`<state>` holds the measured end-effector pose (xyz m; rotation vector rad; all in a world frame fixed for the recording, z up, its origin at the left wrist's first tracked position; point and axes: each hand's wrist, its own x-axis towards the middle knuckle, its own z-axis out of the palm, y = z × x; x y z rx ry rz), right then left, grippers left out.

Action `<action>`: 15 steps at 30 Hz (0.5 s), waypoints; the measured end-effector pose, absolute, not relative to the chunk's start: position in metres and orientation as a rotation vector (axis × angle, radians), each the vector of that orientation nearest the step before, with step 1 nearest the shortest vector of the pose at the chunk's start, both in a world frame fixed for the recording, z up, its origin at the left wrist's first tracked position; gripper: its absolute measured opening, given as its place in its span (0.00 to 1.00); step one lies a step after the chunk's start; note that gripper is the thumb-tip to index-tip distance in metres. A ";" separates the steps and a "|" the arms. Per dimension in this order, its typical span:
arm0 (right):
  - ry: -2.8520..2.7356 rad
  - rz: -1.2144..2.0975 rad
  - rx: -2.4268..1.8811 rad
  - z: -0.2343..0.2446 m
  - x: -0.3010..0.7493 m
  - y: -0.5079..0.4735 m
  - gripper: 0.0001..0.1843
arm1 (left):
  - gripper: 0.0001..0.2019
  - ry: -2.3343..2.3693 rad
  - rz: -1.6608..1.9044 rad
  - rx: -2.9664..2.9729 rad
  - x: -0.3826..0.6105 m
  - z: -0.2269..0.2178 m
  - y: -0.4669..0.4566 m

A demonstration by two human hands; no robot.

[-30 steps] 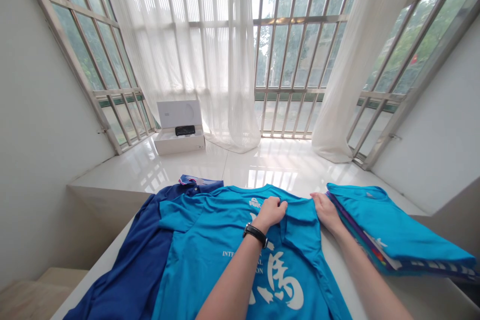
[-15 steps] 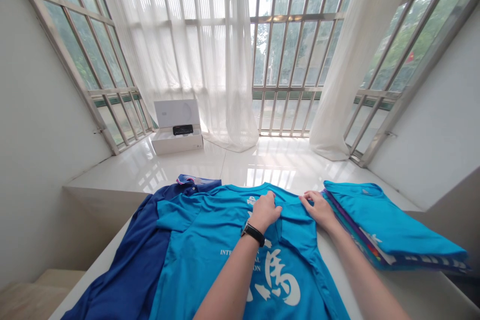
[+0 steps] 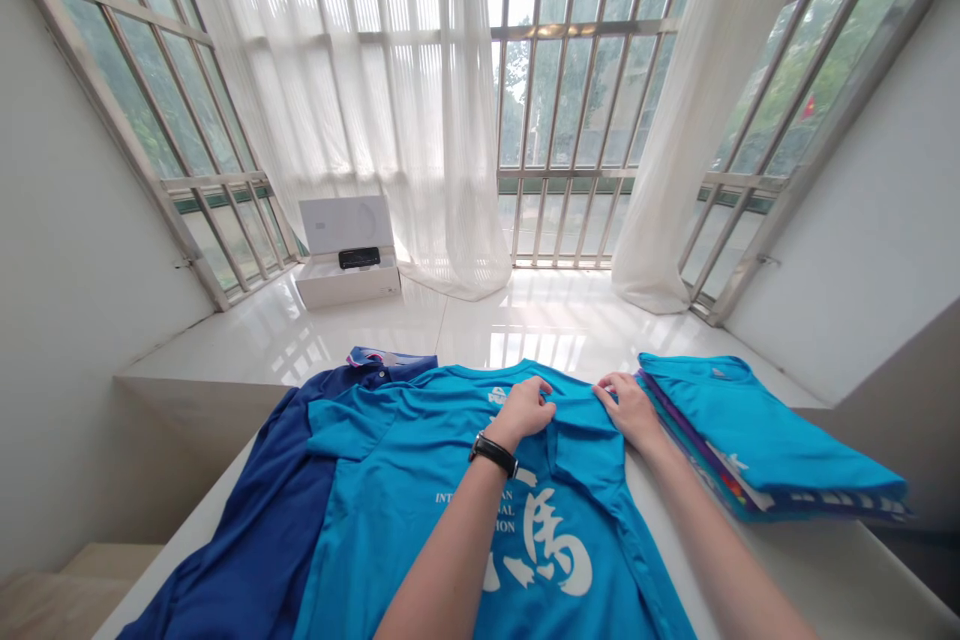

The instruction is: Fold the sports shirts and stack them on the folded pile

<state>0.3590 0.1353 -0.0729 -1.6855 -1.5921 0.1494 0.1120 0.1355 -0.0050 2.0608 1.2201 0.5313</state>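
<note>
A turquoise T-shirt [image 3: 390, 500] with white lettering and a large white character lies spread on the white surface, its right sleeve turned inward over the body. Near the neckline, my left hand [image 3: 527, 408], with a black-strapped watch on its wrist, has its fingers curled onto the cloth and pinches the sleeve part. At the shirt's right shoulder fold, my right hand [image 3: 630, 408] grips the edge between thumb and fingers. Beneath the T-shirt's left side lies a dark blue collared shirt [image 3: 255, 510], partly covered.
To the right sits a stack of folded shirts [image 3: 757, 435], a turquoise one on top. An open white box [image 3: 349, 285] with a black device [image 3: 359, 258] in it stands on the sill by the sheer curtain [image 3: 442, 140]. Barred windows and walls enclose the far side.
Both hands stay on the T-shirt in nearly the same place. The whole view has shifted slightly, so things appear a little further left and higher.
</note>
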 end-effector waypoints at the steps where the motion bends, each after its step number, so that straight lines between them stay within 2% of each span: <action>1: -1.569 0.149 -1.673 -0.072 0.358 0.135 0.17 | 0.16 1.234 0.523 2.099 0.111 -0.006 0.136; 5: -1.495 0.138 -1.636 -0.066 0.352 0.127 0.20 | 0.16 1.314 0.548 2.191 0.109 -0.008 0.138; 11: -1.331 0.212 -1.636 -0.060 0.341 0.094 0.30 | 0.15 1.330 0.648 2.345 0.114 -0.022 0.137; 15: -1.289 0.249 -1.647 -0.059 0.324 0.041 0.30 | 0.18 1.301 0.598 2.513 0.120 -0.035 0.133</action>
